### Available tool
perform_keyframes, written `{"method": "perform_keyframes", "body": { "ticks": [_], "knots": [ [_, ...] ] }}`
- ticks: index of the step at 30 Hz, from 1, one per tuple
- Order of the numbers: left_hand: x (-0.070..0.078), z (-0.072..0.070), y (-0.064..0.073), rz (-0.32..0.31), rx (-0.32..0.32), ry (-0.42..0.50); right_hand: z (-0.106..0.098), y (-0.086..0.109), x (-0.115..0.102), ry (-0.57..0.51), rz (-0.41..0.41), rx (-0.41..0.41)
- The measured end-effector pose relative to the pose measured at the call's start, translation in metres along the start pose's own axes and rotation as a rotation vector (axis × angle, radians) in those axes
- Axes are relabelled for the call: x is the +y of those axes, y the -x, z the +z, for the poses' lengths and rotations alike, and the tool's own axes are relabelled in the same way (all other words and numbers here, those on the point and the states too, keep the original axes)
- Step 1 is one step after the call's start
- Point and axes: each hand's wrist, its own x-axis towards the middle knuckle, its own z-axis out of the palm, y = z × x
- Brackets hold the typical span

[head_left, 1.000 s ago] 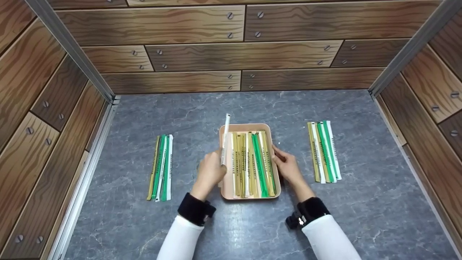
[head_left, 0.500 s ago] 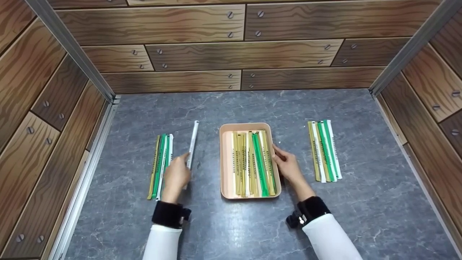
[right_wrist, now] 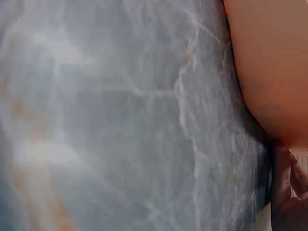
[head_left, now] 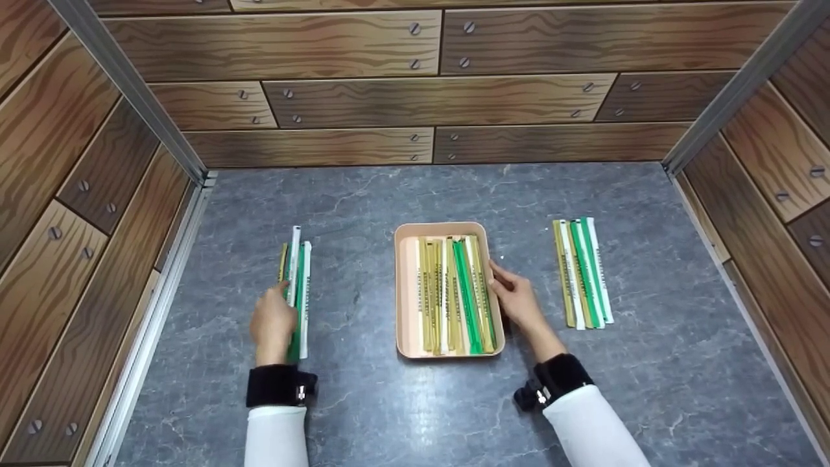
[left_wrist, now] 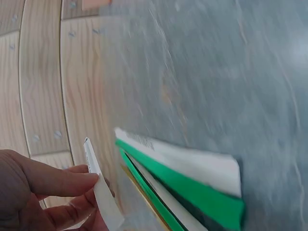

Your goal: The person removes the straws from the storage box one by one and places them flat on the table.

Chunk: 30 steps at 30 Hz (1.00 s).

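In the head view my left hand [head_left: 273, 321] pinches a slim white printed stick packet [head_left: 295, 250] over the left row of packets. The left wrist view shows that packet [left_wrist: 107, 202] between thumb and fingertips, raised beside the row's gold, green and white packets [left_wrist: 190, 180]. My right hand [head_left: 519, 301] holds the right side of a shallow pink tray [head_left: 406, 324], thumb at the rim. Gold, white and green packets [head_left: 447, 298] lie lengthwise in the tray, with a bare strip along its left side. In the right wrist view only part of that hand [right_wrist: 291, 192] shows.
A second row of gold, white and green packets [head_left: 583, 272] lies fanned out at the right. All rest on a grey marbled tabletop [head_left: 415, 415]. Wood-patterned walls [head_left: 363, 100] with metal corner posts stand at the back and both sides.
My left hand has carried the white stick packet from the tray's left edge leftward to above the left row. The right hand and the tray have stayed in place.
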Motion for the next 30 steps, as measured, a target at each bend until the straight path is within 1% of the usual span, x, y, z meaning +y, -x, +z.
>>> {"method": "perform_keyframes", "body": {
  "ticks": [2, 4, 6, 11, 16, 19, 20, 22, 24, 26, 28, 30],
  "knots": [
    [-0.006, -0.002, -0.002, -0.025, -0.007, 0.002, 0.001, 0.000, 0.001, -0.004, -0.011, 0.012],
    [-0.011, -0.003, -0.003, -0.043, -0.008, 0.000, 0.002, 0.000, 0.002, -0.011, -0.019, 0.006],
    [-0.015, -0.003, -0.003, -0.051, 0.003, -0.007, 0.002, 0.000, 0.002, -0.022, -0.018, -0.001],
    [-0.021, -0.002, -0.002, -0.045, 0.056, -0.016, 0.002, 0.000, 0.001, -0.033, -0.006, -0.005],
    [-0.022, 0.001, 0.001, -0.064, 0.072, -0.025, 0.002, 0.001, 0.001, -0.031, -0.001, -0.008],
    [-0.016, 0.005, 0.003, -0.055, 0.080, -0.038, 0.002, 0.001, 0.001, -0.041, -0.005, -0.007],
    [-0.013, 0.006, 0.005, -0.039, 0.089, -0.035, 0.002, 0.001, 0.001, -0.042, -0.006, -0.006],
    [-0.003, 0.010, 0.008, 0.013, 0.108, -0.026, 0.002, 0.001, 0.001, -0.043, -0.008, -0.001],
    [0.009, 0.016, 0.013, 0.096, 0.131, -0.008, 0.002, 0.001, 0.001, -0.045, -0.008, 0.004],
    [0.023, 0.023, 0.019, 0.196, 0.138, 0.020, 0.002, 0.001, 0.001, -0.042, -0.007, 0.000],
    [0.039, 0.032, 0.024, 0.285, 0.138, 0.035, 0.002, 0.001, 0.001, -0.046, -0.004, -0.002],
    [0.055, 0.041, 0.030, 0.353, 0.124, 0.043, 0.002, 0.001, 0.001, -0.044, -0.002, -0.004]
  ]
}}
